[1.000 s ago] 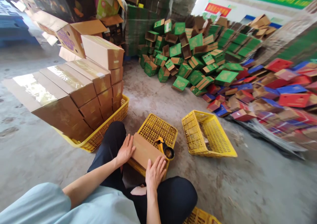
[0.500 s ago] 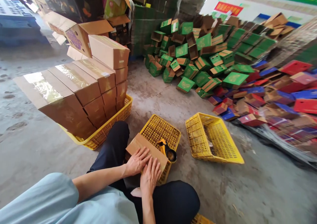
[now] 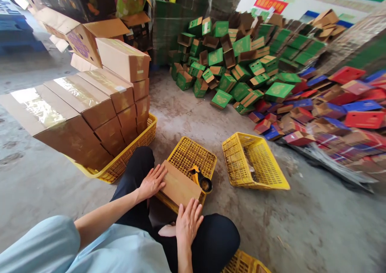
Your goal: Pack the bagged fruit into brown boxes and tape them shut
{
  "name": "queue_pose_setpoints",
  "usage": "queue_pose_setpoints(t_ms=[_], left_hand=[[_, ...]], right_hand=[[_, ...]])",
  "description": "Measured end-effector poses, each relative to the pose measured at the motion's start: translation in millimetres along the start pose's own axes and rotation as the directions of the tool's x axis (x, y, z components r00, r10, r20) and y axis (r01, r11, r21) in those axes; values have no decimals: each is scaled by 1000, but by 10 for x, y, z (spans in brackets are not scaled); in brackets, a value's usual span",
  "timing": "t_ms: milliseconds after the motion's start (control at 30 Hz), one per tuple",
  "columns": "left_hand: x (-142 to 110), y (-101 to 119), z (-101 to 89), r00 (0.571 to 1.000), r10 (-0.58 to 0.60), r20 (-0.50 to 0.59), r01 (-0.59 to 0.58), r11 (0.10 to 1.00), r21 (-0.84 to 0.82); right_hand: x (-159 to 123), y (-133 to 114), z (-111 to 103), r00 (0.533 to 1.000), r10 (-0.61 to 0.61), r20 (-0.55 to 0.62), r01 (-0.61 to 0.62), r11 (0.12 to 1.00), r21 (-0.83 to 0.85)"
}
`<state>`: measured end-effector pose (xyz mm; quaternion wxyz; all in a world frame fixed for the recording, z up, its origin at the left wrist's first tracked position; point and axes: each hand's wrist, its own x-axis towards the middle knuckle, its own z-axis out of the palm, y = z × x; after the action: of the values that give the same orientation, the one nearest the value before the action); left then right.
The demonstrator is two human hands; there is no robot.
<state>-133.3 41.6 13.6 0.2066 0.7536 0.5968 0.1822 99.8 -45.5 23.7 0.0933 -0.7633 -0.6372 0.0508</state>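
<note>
A brown cardboard box (image 3: 181, 182) lies on an upturned yellow plastic crate (image 3: 196, 154) in front of my knees. My left hand (image 3: 153, 180) rests flat on the box's left end, fingers stretched out. At the right end my right hand (image 3: 189, 220) lies with fingers extended over the near corner. Neither hand is wrapped round anything. Just beyond the box, a yellow tape dispenser (image 3: 201, 179) with a dark roll sits on the crate.
Taped cartons (image 3: 81, 96) are stacked in a yellow crate (image 3: 120, 164) on my left. Another yellow crate (image 3: 256, 160) stands tilted on the floor to the right. Heaps of green boxes (image 3: 221, 98) and red and blue boxes (image 3: 363, 119) lie farther back.
My hands have moved apart, from the middle of the box to its two ends. The view has shifted slightly; the tape dispenser stays on the crate.
</note>
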Motion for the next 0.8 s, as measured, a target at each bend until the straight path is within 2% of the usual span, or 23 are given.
queue_pose_setpoints(t_ms=[133, 233, 367, 433, 533, 633, 733, 800], left_hand=[[39, -7, 114, 999, 10, -30, -11, 1000, -23], [90, -58, 161, 997, 57, -48, -59, 998, -38], [158, -133, 182, 995, 89, -40, -92, 992, -82], [187, -150, 184, 997, 68, -30, -72, 986, -151], [220, -167, 155, 997, -81, -5, 75, 941, -330], [234, -184, 73, 952, -291, 100, 301, 812, -500], [247, -169, -39, 908, -345, 237, 417, 701, -578], [265, -117, -116, 901, -347, 260, 432, 662, -612]], right_hand=[[81, -125, 23, 999, -34, -9, 34, 999, -1], [194, -360, 64, 991, -133, 30, 133, 991, 8], [332, -718, 124, 953, -280, 118, 280, 960, 22], [364, -803, 134, 937, -318, 147, 319, 948, 20], [345, -707, 115, 928, -338, 157, 343, 939, -7], [274, -427, 85, 949, -290, 125, 299, 952, -66], [207, -176, 76, 980, -183, 74, 190, 976, -105], [183, -82, 80, 989, -137, 59, 143, 985, -101]])
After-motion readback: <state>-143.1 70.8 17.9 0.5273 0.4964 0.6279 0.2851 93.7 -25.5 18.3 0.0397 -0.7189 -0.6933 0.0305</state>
